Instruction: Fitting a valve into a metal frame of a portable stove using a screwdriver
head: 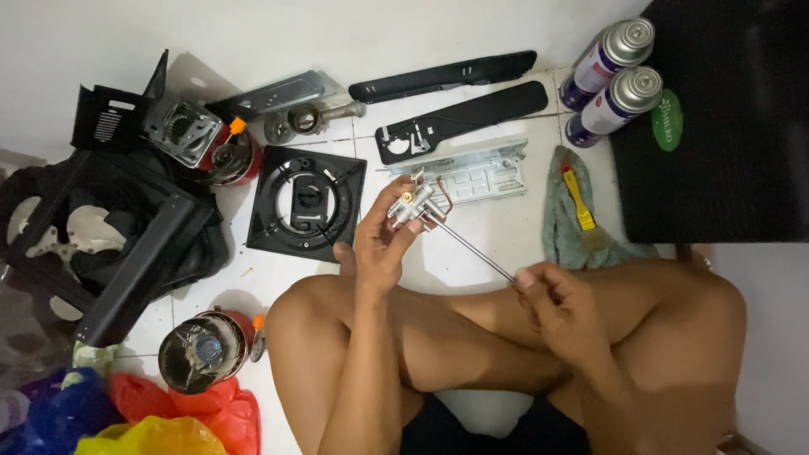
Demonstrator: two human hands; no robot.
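The person sits cross-legged on the white tiled floor [506, 236], a taken-apart portable stove spread out beyond the knees. The left hand [383, 240] is up in front, its grip clenched around a small metal valve [410, 205], fingers wrapped round the body and the brass end facing up. The right hand [556, 303] sits lower, near the right knee, pinching the near end of a thin metal rod [474, 244] between thumb and fingertips. The rod runs up and left, its far end meeting the valve, so both hands are joined by this one piece, held in the air above the floor.

It looks like the probing step: the rod seems to be worked into the valve, perhaps cleaning or clearing a passage. What comes next calls for a steady left grip and a straight, gentle push or twist from the right, since a rod this thin could bend.

Just beyond the left hand lies the black burner plate [308, 202]; to its right a grey metal bracket [476, 173] and two long black covers [459, 118]. Far right, two gas cans [615, 80] stand together, with a yellow brush [580, 198] on a green rag [577, 227] nearer.
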